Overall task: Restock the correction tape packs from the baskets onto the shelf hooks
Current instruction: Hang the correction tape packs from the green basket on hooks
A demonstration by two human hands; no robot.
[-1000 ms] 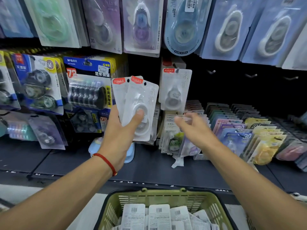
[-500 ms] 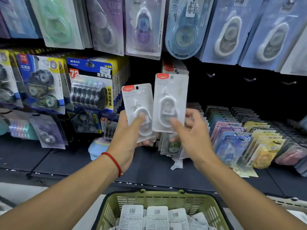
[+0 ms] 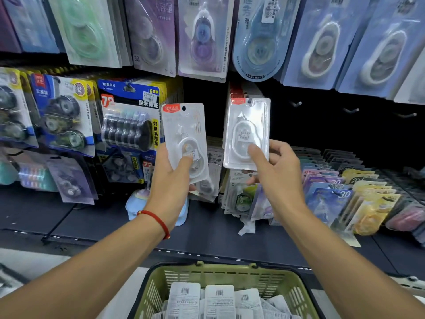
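My left hand [image 3: 171,180] grips a clear correction tape pack [image 3: 184,137] with a red label, held upright in front of the shelf. My right hand [image 3: 276,171] grips a second white pack [image 3: 247,132] by its lower edge; the hole at its top sits at a shelf hook [image 3: 249,100], with another red-labelled pack behind it. Below me, a green basket [image 3: 271,279] holds several packs lying back side up, barcodes showing.
Three bare hooks [image 3: 350,110] stick out of the dark panel to the right. Large hanging packs fill the top row. Blue and yellow multipacks [image 3: 131,120] hang at the left. Rows of coloured packs [image 3: 340,192] stand on the dark shelf at the right.
My right hand took one pack from the left hand's pair and raised it up and right to the hook. My left hand stays holding the other pack.
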